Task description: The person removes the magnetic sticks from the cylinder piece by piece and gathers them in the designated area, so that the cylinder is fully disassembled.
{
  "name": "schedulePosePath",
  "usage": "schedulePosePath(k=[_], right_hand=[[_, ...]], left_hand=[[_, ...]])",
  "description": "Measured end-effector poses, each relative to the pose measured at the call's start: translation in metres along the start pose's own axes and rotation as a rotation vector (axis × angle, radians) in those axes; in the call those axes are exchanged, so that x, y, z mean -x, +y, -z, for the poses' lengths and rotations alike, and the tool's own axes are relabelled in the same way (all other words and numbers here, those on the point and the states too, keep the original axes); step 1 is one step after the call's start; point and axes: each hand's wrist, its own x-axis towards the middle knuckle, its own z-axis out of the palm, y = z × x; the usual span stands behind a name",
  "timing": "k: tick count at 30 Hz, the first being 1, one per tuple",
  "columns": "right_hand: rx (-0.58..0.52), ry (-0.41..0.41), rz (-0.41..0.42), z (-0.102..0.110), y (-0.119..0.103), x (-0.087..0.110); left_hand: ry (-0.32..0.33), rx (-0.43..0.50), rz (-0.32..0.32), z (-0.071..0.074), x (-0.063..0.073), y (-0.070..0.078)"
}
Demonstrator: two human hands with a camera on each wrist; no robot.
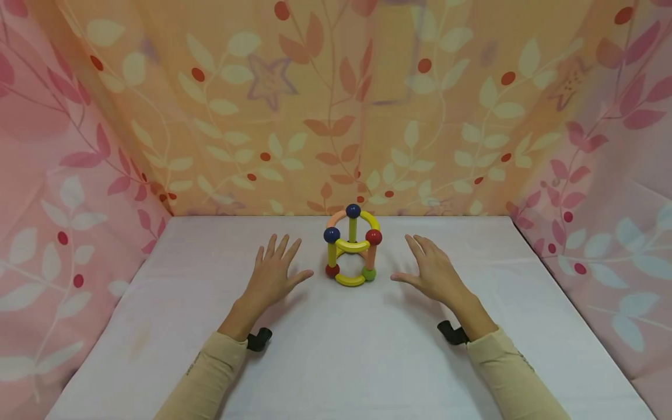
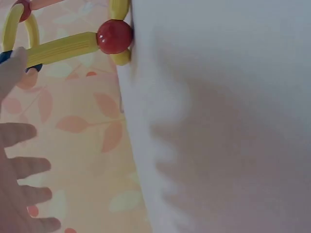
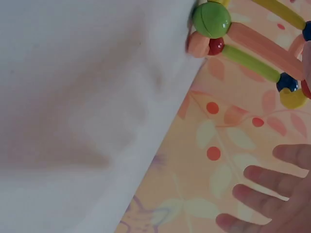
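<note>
A small frame built of coloured balls and rods (image 1: 353, 247) stands upright on the white table. Curved yellow and orange pieces form its top and bottom rings, joined by straight posts. Blue and red balls mark its upper corners; a red ball (image 2: 114, 36) and a green ball (image 3: 212, 20) sit at the front lower ones. Left of it my left hand (image 1: 273, 277) hovers with fingers spread and thumb pointing at the frame. On the other side my right hand (image 1: 433, 271) mirrors this, fingers extended. In the head view a gap separates each hand from the frame.
The white tabletop (image 1: 346, 361) reaches back to a patterned orange curtain (image 1: 336, 105). Pink leaf-print cloth hangs at the left (image 1: 58, 204) and right (image 1: 619, 192) sides. A dark device (image 1: 259, 339) is worn under the left wrist, and a similar dark device (image 1: 452, 333) under the right.
</note>
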Motion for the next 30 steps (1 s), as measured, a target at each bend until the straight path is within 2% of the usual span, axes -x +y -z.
schedulePosePath(k=[5,11,21,25,30], right_hand=[[-0.065,0.019,0.056,0.006,-0.003,-0.004],[-0.145,0.062,0.141,0.011,-0.005,-0.011],[-0.213,0.099,0.220,0.015,-0.015,-0.025],[-0.233,0.126,0.261,0.015,-0.020,-0.030],[-0.246,0.168,0.326,0.014,-0.025,-0.036]], left_hand=[[0.083,0.035,-0.063,0.007,-0.003,0.002],[0.202,0.128,-0.153,0.015,-0.007,0.006],[0.335,0.310,-0.342,0.018,-0.025,0.027],[0.358,0.348,-0.411,0.017,-0.032,0.036],[0.345,0.353,-0.465,0.015,-0.040,0.049]])
